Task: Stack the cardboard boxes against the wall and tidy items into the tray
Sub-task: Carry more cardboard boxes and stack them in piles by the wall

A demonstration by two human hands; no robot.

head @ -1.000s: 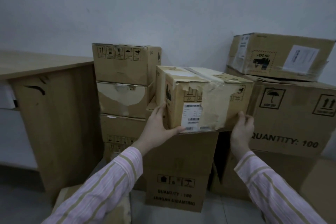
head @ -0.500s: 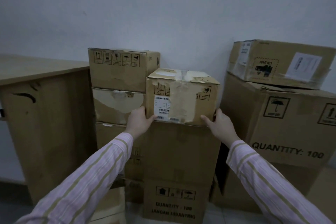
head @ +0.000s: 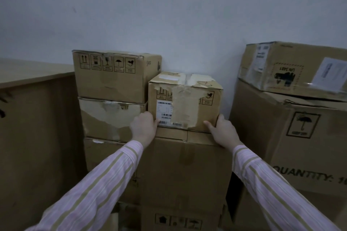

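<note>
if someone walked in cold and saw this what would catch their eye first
The small box with torn tape and a barcode label, dead centre, sits on a larger box, left hand and right hand gripping its lower corners. A taller stack of boxes stands to its left, and a big box printed QUANTITY to its right.

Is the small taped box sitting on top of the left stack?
No, the taped box sits on the big middle box, beside the left stack.
</note>
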